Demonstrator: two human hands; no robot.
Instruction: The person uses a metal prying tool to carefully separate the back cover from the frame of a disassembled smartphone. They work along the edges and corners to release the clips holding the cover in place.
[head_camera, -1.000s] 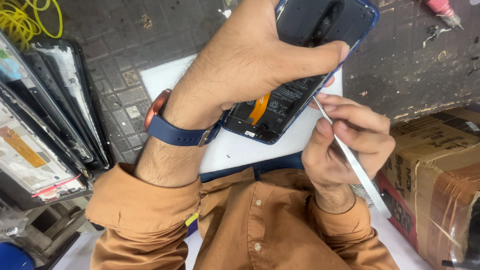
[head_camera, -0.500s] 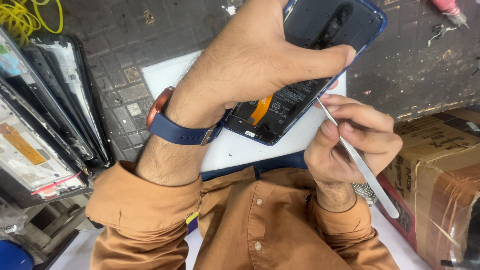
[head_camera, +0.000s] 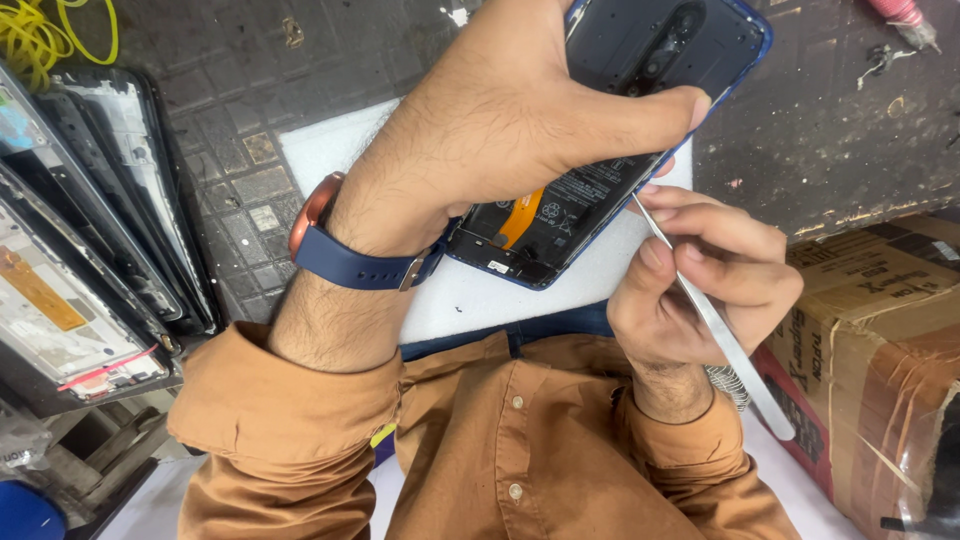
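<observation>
Blue-framed smartphone with its back cover removed (head_camera: 560, 215) is held above a white rectangular mat (head_camera: 460, 300) that lies on the dark, worn tabletop (head_camera: 830, 130). It is clasped from above by the left hand (head_camera: 520, 110), whose fingers are wrapped around the body and whose thumb is pressed along the right edge. The long axis of the phone runs diagonally, from the lower left, near the navy-strapped wristwatch (head_camera: 350, 255), to the upper right. In the open lower part an orange flat cable (head_camera: 522, 215) and a dark battery are seen.

A thin silver metal tweezers (head_camera: 715, 325) is gripped by the right hand (head_camera: 700, 290), pinched between thumb and forefinger like a pen. Its tip is brought to the right edge of the phone, just below the left thumb, and its shaft slopes away down and to the right. Whether the tip touches the frame or is only beside it cannot be told. So the phone lies up and to the left of the right hand, very near, and the tool axis meets the phone edge at an angle.

At the left, a stack of dark phone frames and screens (head_camera: 90, 260) is placed, and a brown cardboard box (head_camera: 880, 350) stands at the right.
</observation>
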